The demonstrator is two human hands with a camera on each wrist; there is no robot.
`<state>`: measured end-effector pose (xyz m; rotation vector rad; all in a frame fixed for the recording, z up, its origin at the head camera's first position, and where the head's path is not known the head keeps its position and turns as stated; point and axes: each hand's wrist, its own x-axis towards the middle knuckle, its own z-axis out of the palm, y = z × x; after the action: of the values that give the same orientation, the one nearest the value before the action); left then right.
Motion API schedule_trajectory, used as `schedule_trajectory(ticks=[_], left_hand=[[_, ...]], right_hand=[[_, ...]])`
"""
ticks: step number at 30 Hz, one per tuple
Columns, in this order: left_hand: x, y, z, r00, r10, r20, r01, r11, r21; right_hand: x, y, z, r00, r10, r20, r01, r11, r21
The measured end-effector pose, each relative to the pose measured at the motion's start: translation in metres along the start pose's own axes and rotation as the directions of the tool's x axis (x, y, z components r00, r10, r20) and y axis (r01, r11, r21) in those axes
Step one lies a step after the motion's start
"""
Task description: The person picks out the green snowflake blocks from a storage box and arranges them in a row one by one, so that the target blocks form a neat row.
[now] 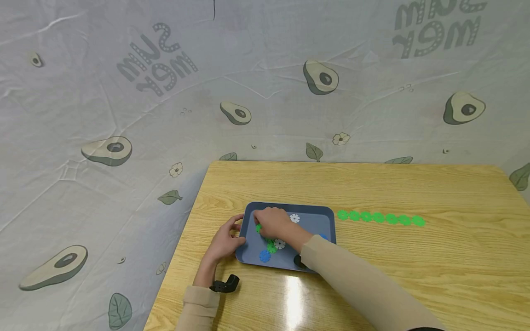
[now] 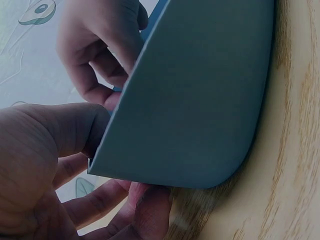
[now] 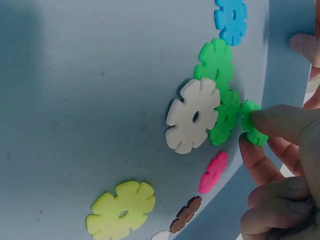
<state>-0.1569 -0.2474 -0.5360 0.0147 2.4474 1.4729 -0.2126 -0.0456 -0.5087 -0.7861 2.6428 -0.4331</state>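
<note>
A grey cloth (image 1: 124,115) printed with avocados hangs behind and to the left of a light wooden bench (image 1: 414,257). On the bench lies a blue tray (image 1: 314,220), and to its right, apart from it, a straight row of green discs (image 1: 378,217) lies flat on the wood. The left hand (image 1: 225,241) is at the tray's left edge: the left wrist view shows the thumb on top of the rim and the fingers curled beneath it, so its grip is closed on the tray, whose near corner looks raised a little off the bench there. The right hand (image 1: 271,221) reaches across into the tray's left part. In the right wrist view its thumb and forefinger pinch a small green disc (image 3: 252,129), which stands on edge and touches another green disc (image 3: 225,117) lying on the tray floor. Just beside that lie a white disc (image 3: 192,121), partly over the green one, a further green disc (image 3: 215,62) and a blue disc (image 3: 231,19). Nearer the tray wall stand a pink disc (image 3: 213,172) and a brown disc (image 3: 185,215), with a yellow disc (image 3: 121,210) flat on the floor well apart from the hand. In the head view one more white disc (image 1: 294,218) lies just right of the right hand.
</note>
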Motion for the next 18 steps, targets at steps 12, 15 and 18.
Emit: schedule_trajectory(ticks=[12,15,18], left_hand=[[0.001,-0.001,0.002,1.000,-0.005,-0.017,0.005,1.000,0.007],[0.001,-0.002,0.002,1.000,-0.007,-0.019,0.007,1.000,0.004],[0.001,-0.003,0.003,1.000,-0.005,-0.024,0.005,1.000,0.001]], right_hand=[[-0.016,0.012,-0.010,0.998,-0.026,-0.057,0.029,0.998,0.063],[-0.021,0.018,-0.014,0.996,-0.029,-0.084,0.034,0.997,0.065],[-0.026,0.025,-0.018,0.993,-0.023,-0.114,0.032,0.997,0.077]])
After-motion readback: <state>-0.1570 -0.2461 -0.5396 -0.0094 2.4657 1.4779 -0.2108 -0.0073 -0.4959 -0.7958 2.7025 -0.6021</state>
